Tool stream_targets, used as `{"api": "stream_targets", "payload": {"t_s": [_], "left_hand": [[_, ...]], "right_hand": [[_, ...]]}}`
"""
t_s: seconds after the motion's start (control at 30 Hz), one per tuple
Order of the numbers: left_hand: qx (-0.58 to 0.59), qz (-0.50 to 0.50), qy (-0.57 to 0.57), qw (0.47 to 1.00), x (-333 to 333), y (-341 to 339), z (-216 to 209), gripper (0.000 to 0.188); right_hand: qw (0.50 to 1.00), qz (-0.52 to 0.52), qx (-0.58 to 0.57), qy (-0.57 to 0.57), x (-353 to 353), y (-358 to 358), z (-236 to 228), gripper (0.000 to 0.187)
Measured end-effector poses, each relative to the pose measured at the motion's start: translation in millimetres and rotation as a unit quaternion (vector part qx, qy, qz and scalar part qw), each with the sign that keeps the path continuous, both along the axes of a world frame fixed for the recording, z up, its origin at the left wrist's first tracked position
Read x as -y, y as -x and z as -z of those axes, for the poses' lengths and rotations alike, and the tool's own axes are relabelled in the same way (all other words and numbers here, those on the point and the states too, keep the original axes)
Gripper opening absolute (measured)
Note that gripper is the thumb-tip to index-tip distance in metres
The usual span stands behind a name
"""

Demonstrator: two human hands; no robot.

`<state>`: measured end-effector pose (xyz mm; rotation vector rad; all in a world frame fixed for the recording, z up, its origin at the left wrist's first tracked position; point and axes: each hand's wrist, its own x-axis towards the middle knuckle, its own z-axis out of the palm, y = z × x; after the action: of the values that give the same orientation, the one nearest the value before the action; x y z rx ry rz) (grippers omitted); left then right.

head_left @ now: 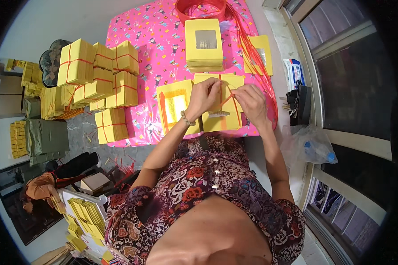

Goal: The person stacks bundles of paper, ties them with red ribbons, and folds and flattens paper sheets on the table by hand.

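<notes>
Both my hands work over a stack of yellow paper sheets (231, 123) at the near edge of the pink-covered table. A red string (227, 100) runs across that stack and up between my fingers. My left hand (203, 96), with a beaded bracelet at the wrist, is closed at the stack's left, thumb and fingers pinching the string. My right hand (252, 102) pinches the string near the stack's right side, by what looks like a crossing or knot. Just left of the stack lies a yellow sheet with a shiny gold square (177, 106), partly hidden by my left wrist.
A taller yellow paper stack (203, 55) stands beyond my hands. Behind it, a red basin (181, 11) has long red strings (252, 55) trailing down the table's right side. Tied yellow bundles (112, 126) are piled at left. Another person (42, 187) is at lower left; a window (349, 79) stands right.
</notes>
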<state>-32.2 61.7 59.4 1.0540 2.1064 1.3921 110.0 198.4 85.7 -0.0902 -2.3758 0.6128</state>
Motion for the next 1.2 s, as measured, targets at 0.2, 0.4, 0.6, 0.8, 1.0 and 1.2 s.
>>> {"api": "stream_targets", "payload": {"t_s": [0.2,0.4,0.6,0.8,1.0,1.2], "left_hand": [[0.13,-0.017,-0.053,0.99,-17.2,0.6,5.1,0.022],[-0.076,0.167,0.034,0.982,-30.2,-11.2,17.3,0.017],[0.058,0.165,-0.017,0.984,-44.3,-13.8,27.4,0.022],[0.231,0.149,-0.018,0.961,-50.2,-4.0,21.7,0.028],[-0.166,0.272,0.076,0.945,-50.1,8.0,-11.5,0.016],[-0.327,0.252,-0.05,0.909,-47.9,7.6,3.8,0.025]], "right_hand": [[0.984,0.04,0.036,0.172,2.9,-5.3,16.1,0.007],[0.996,0.056,0.01,0.072,-3.5,5.4,-0.2,0.009],[0.986,0.078,-0.001,0.145,-10.9,4.6,5.6,0.014],[0.96,0.132,0.183,0.164,-13.2,-24.0,26.6,0.02],[0.949,0.116,0.089,0.279,-25.9,-28.1,49.5,0.017],[0.871,-0.023,0.121,0.476,-45.8,-0.3,79.2,0.024]]}}
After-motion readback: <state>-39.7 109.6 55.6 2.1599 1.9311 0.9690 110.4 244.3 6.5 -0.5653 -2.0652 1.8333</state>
